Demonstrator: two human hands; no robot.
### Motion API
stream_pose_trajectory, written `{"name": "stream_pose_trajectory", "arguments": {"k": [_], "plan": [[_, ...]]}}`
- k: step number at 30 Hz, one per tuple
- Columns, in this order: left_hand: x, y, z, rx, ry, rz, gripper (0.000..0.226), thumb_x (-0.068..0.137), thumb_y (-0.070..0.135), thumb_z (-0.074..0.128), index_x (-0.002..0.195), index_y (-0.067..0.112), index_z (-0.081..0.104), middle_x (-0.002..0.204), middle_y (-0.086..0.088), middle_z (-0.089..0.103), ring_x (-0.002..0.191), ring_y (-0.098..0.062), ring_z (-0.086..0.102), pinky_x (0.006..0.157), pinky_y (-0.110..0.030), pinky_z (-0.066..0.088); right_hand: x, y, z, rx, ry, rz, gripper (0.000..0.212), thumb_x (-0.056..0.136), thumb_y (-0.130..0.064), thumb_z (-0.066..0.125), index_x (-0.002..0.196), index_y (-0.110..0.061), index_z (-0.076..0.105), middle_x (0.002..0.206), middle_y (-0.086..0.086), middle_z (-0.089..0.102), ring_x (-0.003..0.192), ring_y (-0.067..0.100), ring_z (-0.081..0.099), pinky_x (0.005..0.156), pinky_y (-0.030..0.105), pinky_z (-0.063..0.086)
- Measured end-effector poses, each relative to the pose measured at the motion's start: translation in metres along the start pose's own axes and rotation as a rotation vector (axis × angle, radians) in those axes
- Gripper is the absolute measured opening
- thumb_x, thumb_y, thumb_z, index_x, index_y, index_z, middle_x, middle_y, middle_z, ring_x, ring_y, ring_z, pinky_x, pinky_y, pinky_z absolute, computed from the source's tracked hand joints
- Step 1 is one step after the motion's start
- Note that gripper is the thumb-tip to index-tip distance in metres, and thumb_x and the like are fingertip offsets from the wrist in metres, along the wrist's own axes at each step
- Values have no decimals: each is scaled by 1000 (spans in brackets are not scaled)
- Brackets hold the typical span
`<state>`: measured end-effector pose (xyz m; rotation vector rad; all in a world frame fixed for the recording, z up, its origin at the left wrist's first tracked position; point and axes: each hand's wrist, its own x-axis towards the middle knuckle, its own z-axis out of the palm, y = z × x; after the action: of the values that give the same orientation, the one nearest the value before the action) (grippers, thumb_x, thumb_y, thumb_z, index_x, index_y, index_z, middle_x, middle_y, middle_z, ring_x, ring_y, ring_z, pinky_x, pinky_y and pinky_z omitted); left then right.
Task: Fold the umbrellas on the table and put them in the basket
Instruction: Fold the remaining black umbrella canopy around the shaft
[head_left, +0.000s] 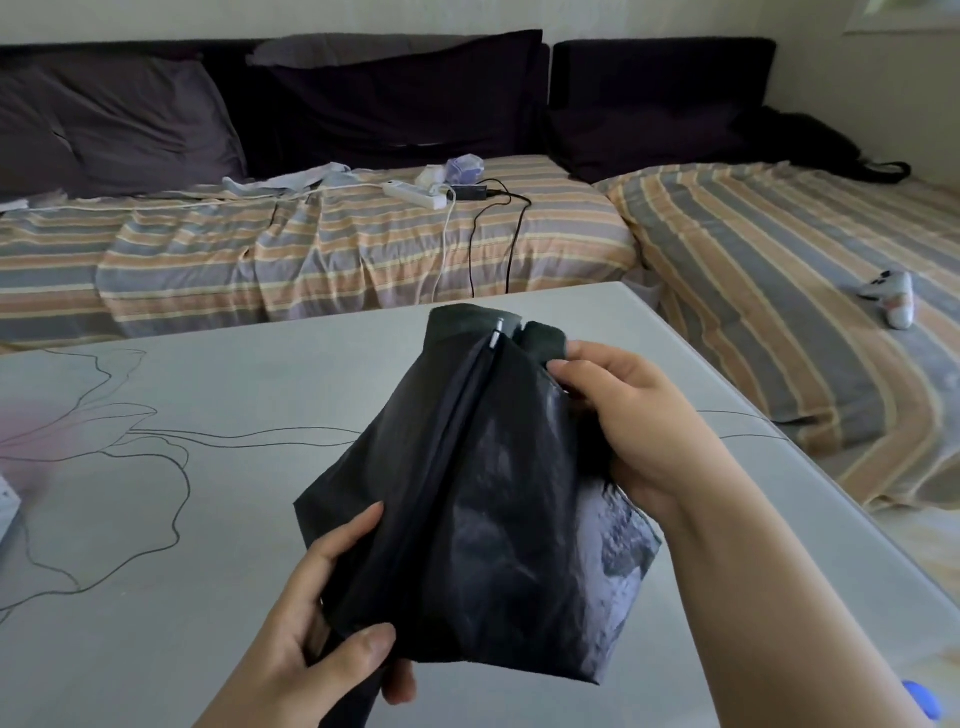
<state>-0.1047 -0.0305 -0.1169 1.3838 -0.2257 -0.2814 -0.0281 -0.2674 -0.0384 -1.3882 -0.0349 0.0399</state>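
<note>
Black umbrella (467, 493) held above the desk (182, 519), canopy collapsed but loose, rib tip pointing toward 12 o'clock. Left hand (322, 623) at 7 o'clock, thumb and fingers (358, 525) curled round the lower end, probably steadying the shaft. Right hand (639, 431) at 2 o'clock, fingers pinching a fabric edge near the strap tab, seemingly gathering pleats for wrapping. Folding only partly done. No basket in view. Beyond, at 12 o'clock, a striped bed (311, 244).

A home living room, it seems: a low corner sofa under striped orange-and-grey sheets (363, 234), dark purple back cushions (395, 98), and a white power strip (415, 195).
</note>
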Motion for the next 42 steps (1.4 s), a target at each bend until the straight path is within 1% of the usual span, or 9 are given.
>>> {"name": "stream_pose_trajectory", "arguments": {"k": [7,15,18,22,25,31,36,40,42], "plan": [[-2,-7,-1,94,-5,24,57,64,30,68,115,49,57,67,-29,60,63,-33,57,69,-22,46,-2,-2,-1,80,-123,91,30,96,-3,45,101,-15,72,89,9,74,77,16,68,73,25,57],[6,-10,15,-58,185,84,67,58,20,73,120,39,56,57,-24,54,49,-29,51,52,-26,47,-2,13,7,-440,576,-347,14,90,-35,57,101,-28,51,98,-7,52,90,10,52,79,21,43],[13,-11,19,-68,342,95,62,75,-9,68,123,27,53,56,-17,55,45,-24,49,45,-24,45,-16,16,18,-594,362,-426,10,85,-28,60,91,-29,52,83,-6,51,72,7,49,64,12,38],[21,-5,13,-156,513,100,51,87,-11,46,116,30,52,56,-17,55,39,-24,48,39,-28,43,-24,41,27,-948,-41,-224,43,80,-22,65,110,-43,42,111,-17,40,108,1,39,83,8,28],[21,0,8,-174,545,93,50,88,-6,49,115,36,52,56,-14,56,44,-24,49,43,-30,43,-22,57,33,-960,-114,-124,58,76,-37,70,126,-43,40,120,-18,35,119,3,36,94,15,27],[16,5,7,-158,547,58,49,90,-5,51,113,38,54,58,-12,56,48,-22,50,45,-26,45,-4,63,51,-1021,291,-342,28,64,7,59,78,-17,53,81,-6,46,77,24,47,58,31,37],[19,8,1,-190,649,63,49,90,-4,53,116,38,53,58,-10,57,50,-21,50,48,-26,46,-9,49,56,-1065,503,-663,26,59,3,60,76,-17,60,72,-6,55,68,22,49,50,30,33],[21,11,1,-185,663,108,51,90,-5,53,119,37,52,65,-7,59,53,-18,52,49,-26,47,-8,47,57,-849,505,-154,27,74,-10,58,95,-22,46,80,-10,49,73,18,47,54,29,33],[22,10,2,-177,683,115,51,90,-5,53,118,38,52,64,0,62,53,-15,54,50,-26,48,-12,47,59,-926,417,-160,14,75,-6,53,85,-16,51,65,-2,52,64,27,48,53,32,35]]}}
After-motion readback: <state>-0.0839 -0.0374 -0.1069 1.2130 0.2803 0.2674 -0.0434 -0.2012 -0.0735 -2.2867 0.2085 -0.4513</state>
